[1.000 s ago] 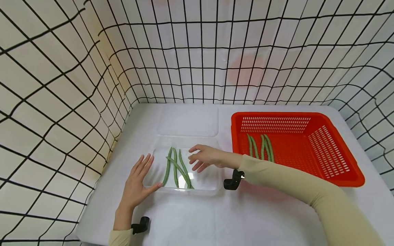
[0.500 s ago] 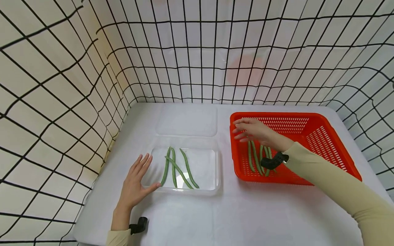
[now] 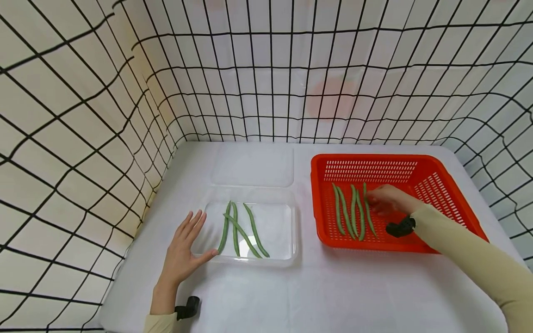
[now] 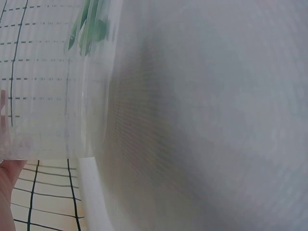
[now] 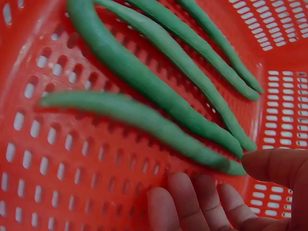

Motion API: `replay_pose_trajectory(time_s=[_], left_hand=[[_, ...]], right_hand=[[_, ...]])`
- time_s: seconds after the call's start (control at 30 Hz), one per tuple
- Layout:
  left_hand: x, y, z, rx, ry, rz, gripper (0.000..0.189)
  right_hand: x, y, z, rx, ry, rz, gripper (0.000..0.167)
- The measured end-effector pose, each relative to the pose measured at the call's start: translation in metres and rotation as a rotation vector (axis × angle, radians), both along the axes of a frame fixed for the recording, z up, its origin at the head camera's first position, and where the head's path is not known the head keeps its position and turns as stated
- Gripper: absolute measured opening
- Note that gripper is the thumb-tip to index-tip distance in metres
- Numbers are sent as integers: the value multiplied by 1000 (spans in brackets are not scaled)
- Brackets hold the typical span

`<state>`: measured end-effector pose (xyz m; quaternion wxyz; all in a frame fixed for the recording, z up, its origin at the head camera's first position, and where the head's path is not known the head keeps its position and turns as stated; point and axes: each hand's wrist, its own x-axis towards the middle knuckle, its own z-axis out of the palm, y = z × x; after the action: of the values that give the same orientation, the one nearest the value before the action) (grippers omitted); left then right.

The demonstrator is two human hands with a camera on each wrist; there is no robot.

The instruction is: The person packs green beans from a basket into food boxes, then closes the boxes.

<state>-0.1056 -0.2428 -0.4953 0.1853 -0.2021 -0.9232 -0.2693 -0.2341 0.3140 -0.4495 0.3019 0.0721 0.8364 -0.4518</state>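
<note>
Several green beans (image 3: 254,230) lie in a clear plastic container (image 3: 292,249), one crossing over others. My left hand (image 3: 181,252) rests at its left side with straight fingers, the thumb touching the near rim. In the left wrist view only a bit of the left hand (image 4: 8,185) appears beside the clear wall. My right hand (image 3: 391,200) is down inside a red basket (image 3: 416,159), right of the beans. In the right wrist view its thumb touches the tip of the nearest green bean (image 5: 139,114). The other fingers (image 5: 185,202) are spread below that bean, not wrapped round it.
A clear flat lid (image 3: 252,166) lies behind the container on the white table (image 3: 266,296). Black wire mesh (image 3: 272,92) encloses the left, back and right sides. More green beans (image 3: 343,210) lie at the basket's left part.
My right hand has moved from over the clear container to inside the basket, then across to its rightmost bean, whose angle has shifted slightly. The left hand has stayed in place.
</note>
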Motion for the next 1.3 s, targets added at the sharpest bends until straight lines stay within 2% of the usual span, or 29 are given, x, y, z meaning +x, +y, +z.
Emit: replay_pose_trajectory(time_s=[0.2, 0.33, 0.43, 0.7, 0.87, 1.07, 1.3], left_hand=[[1, 0, 0, 9, -3, -1, 92], [1, 1, 1, 5, -7, 0, 92], [2, 0, 2, 1, -9, 2, 93], [1, -1, 2, 3, -17, 2, 94], [0, 0, 1, -7, -15, 2, 93], [1, 0, 2, -9, -17, 3, 94], [0, 1, 2, -4, -12, 2, 93]], right_hand=[[4, -6, -7, -10, -22, -22, 27], [3, -14, -8, 33, -31, -37, 30], [2, -19, -8, 48, -46, -34, 24], [1, -20, -9, -60, -78, -37, 16], [2, -14, -8, -109, -60, -50, 29], [-3, -10, 4, -174, -14, -114, 52], [-3, -28, 25, -263, 8, -104, 54]])
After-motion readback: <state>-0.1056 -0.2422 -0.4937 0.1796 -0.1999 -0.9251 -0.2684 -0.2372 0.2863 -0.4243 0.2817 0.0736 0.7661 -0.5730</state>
